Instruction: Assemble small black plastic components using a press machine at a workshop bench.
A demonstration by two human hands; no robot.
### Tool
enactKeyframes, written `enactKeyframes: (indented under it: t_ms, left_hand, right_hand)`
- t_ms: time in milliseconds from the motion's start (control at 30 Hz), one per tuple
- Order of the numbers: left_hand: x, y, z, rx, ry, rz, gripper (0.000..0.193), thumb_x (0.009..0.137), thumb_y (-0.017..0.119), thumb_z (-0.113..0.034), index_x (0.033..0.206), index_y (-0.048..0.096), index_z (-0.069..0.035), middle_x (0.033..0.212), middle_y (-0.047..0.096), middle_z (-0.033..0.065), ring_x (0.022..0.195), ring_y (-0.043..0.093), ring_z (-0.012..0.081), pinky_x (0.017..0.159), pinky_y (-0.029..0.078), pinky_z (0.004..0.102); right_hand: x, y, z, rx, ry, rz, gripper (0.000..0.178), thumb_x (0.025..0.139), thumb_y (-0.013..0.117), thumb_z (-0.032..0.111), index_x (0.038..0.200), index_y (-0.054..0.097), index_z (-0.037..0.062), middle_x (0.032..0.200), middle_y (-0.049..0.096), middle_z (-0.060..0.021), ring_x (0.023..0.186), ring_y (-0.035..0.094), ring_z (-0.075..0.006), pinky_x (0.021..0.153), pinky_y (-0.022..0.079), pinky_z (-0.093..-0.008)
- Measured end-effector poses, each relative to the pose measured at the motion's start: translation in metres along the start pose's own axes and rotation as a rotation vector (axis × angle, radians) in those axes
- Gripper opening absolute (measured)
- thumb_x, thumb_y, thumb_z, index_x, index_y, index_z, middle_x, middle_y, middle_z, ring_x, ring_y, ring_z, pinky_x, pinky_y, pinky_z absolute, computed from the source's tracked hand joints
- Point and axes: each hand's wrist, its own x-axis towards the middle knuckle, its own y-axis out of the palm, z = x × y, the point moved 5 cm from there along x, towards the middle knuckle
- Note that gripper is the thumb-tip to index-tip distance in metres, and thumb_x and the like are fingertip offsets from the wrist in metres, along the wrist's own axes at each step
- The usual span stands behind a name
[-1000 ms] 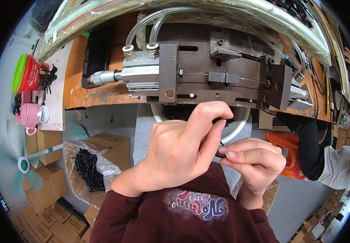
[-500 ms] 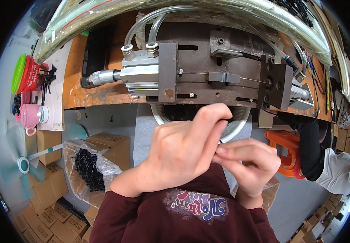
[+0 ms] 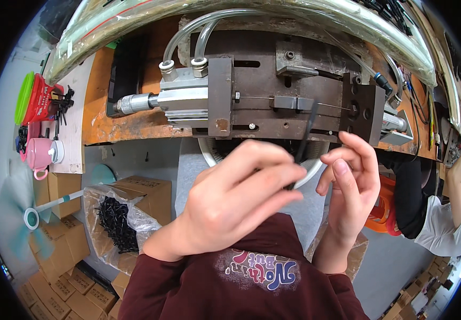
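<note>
My left hand (image 3: 235, 200) is closed on a slim black rod-like piece (image 3: 309, 129), gripped near its lower end. The piece is blurred and tilts up toward the fixture, so its exact kind cannot be made out. To its right, my right hand (image 3: 352, 184) is raised with fingers apart and bent, holding nothing. Beyond both hands lies a brown metal fixture (image 3: 262, 120) with a silver air cylinder (image 3: 185, 101) at its left. Thin rods point inward from both sides to small grey blocks (image 3: 294, 103) at its middle. A white basket (image 3: 209, 152) shows partly behind my hands, under the fixture's front edge.
At left, a plastic-lined carton (image 3: 117, 224) holds many black pieces, near a fan (image 3: 31, 217) and stacked cartons (image 3: 65, 245). A pink cup (image 3: 39, 153) stands on the side table. Clear hoses (image 3: 179, 40) arch over the fixture. A co-worker (image 3: 444, 224) sits at right by an orange stool (image 3: 382, 205).
My hands have drawn apart. The right one has let go of its pinch, opened and risen to the right. The black piece, mostly hidden before, now sticks up from my left hand.
</note>
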Motion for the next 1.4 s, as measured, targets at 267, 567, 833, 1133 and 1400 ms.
enactKeyframes:
  t_ms: [267,567,833,1133,1400]
  left_hand:
    - [0.005,0.03,0.02,0.453,0.111,-0.095,0.027,0.068,0.076,-0.006,0.093,0.069,0.0,0.117,0.065,0.0161,0.072,0.066,0.0208,0.065,0.052,0.0269]
    - [0.01,0.035,0.016,0.609,0.14,-0.065,0.023,0.069,0.076,-0.009,0.091,0.069,-0.003,0.116,0.067,0.012,0.067,0.065,0.0158,0.057,0.047,0.0252]
    - [0.014,0.037,0.015,0.612,0.115,-0.045,0.023,0.069,0.076,-0.011,0.09,0.069,-0.005,0.119,0.066,0.0096,0.06,0.06,0.0141,0.054,0.046,0.0248]
    - [0.014,0.035,0.016,0.599,0.084,-0.033,0.022,0.07,0.076,-0.011,0.09,0.07,-0.006,0.119,0.066,0.0075,0.054,0.055,0.0132,0.051,0.043,0.0235]
    - [0.017,0.034,0.015,0.574,0.094,-0.006,0.022,0.07,0.076,-0.011,0.09,0.069,-0.005,0.119,0.066,0.0088,0.055,0.057,0.0128,0.05,0.042,0.0235]
  right_hand:
    - [-0.08,0.028,0.056,-0.01,-1.016,-0.143,0.026,0.099,0.044,0.022,0.117,0.057,0.0081,0.116,0.052,-0.005,0.094,0.051,-0.0182,0.076,0.045,-0.028]
    - [-0.115,0.039,0.083,-0.267,-1.398,-0.326,0.019,0.096,0.039,0.006,0.115,0.043,0.0046,0.101,0.042,-0.0036,0.097,0.045,-0.0134,0.082,0.041,-0.0261]
    - [-0.111,0.032,0.085,0.352,-1.573,-0.181,0.024,0.094,0.048,0.009,0.117,0.044,0.0054,0.102,0.043,-0.0013,0.101,0.046,-0.0131,0.083,0.043,-0.0292]
    - [-0.095,0.04,0.089,0.334,-1.527,0.013,0.031,0.087,0.058,0.002,0.116,0.046,0.0053,0.102,0.044,-0.0017,0.096,0.048,-0.0132,0.074,0.044,-0.0261]
    - [-0.098,0.045,0.078,0.177,-1.417,0.01,0.022,0.086,0.058,0.003,0.105,0.047,0.0053,0.106,0.043,-0.0016,0.085,0.051,-0.0156,0.07,0.044,-0.028]
